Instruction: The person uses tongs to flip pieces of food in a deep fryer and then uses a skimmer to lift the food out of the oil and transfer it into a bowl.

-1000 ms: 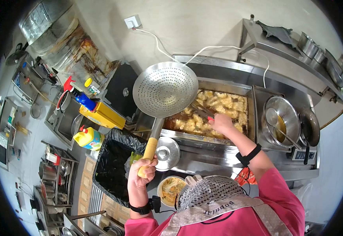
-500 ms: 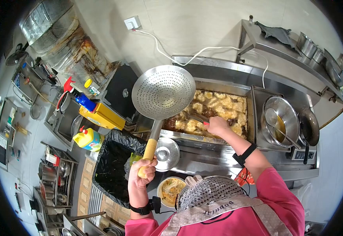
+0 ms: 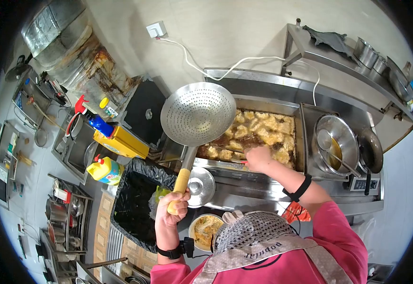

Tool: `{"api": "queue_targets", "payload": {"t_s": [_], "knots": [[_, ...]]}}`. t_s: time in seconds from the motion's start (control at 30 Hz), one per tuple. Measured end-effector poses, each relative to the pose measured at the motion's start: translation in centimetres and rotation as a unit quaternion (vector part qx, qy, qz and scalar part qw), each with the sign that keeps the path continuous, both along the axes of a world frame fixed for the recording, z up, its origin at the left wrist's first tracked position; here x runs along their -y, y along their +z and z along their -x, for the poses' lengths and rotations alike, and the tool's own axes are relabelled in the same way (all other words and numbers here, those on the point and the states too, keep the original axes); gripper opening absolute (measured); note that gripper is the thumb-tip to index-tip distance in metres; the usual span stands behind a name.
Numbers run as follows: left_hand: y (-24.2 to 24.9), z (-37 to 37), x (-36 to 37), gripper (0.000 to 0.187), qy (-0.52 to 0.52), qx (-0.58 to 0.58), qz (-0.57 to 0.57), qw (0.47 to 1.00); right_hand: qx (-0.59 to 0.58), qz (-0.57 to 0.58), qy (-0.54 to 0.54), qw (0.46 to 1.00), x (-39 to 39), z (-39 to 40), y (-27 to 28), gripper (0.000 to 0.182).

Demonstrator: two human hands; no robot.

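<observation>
My left hand (image 3: 172,206) is wrapped round the wooden handle of a large perforated skimmer (image 3: 198,113), held up over the left end of the fryer. Its round bowl hides part of the oil behind it. My right hand (image 3: 258,158) grips tongs with a red part (image 3: 243,162) above the fryer's front edge; most of the tool is hidden or hard to make out. Golden battered pieces (image 3: 268,135) float in dark oil inside the rectangular metal fryer (image 3: 300,142), spread across much of the surface.
To the right sits a steel bowl (image 3: 351,142) with a ladle, beside a dark pan (image 3: 371,146). A black-lined bin (image 3: 126,203), a round lid (image 3: 206,187) and a bowl of crumbs (image 3: 194,232) are near my left arm. A steel shelf (image 3: 329,57) juts out above right.
My right hand has moved slightly down and left, toward the fryer's front edge, with the tongs. The skimmer has shifted slightly down in view; my left hand still grips it.
</observation>
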State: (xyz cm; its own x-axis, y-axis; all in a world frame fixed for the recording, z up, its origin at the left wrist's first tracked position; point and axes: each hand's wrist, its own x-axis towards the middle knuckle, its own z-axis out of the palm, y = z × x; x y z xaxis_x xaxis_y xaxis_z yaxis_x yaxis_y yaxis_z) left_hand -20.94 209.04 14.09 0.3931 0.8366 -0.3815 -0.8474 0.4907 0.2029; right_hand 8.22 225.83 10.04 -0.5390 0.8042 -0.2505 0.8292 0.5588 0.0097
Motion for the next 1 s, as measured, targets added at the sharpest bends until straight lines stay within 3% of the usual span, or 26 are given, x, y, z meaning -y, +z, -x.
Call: {"api": "queue_targets", "payload": {"t_s": [0.23, 0.33, 0.7, 0.83, 1.0], "knots": [[-0.1, 0.1, 0.7, 0.027, -0.002, -0.017, -0.009, 1.000, -0.056, -0.013, -0.164, 0.985, -1.2, -3.5, 0.3, 0.025], [0.0, 0.2, 0.7, 0.028, 0.005, -0.024, 0.010, 1.000, -0.037, -0.050, -0.188, 0.980, -1.0, -6.3, 1.3, 0.026], [-0.3, 0.3, 2.9, 0.032, -0.013, -0.107, 0.002, 0.994, -0.012, -0.080, -0.153, 0.985, 5.0, -15.7, 6.1, 0.027], [-1.0, -0.1, 3.4, 0.033, -0.016, -0.091, 0.023, 0.995, -0.029, -0.071, -0.111, 0.991, 3.2, -16.2, 3.9, 0.026], [-0.6, -0.1, 3.9, 0.033, -0.003, -0.057, 0.026, 0.998, -0.023, -0.032, -0.204, 0.978, 0.9, -14.5, 4.0, 0.029]]}}
